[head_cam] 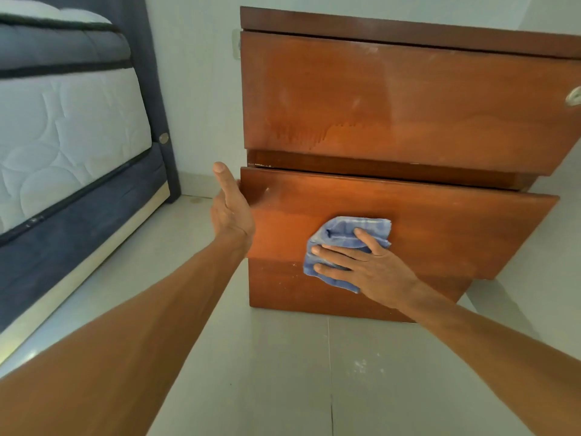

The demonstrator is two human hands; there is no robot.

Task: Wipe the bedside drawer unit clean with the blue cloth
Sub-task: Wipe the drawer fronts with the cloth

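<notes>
A big bed (69, 121) is on the left. The brown drawer unit (408, 105) stands on the floor (283, 372) beside it. The left hand (231, 209) is flat, fingers straight, against the left edge of the lower drawer (456, 228). The right hand (371, 265), fingers spread out, presses the blue cloth (342, 231) on that drawer's front.
</notes>
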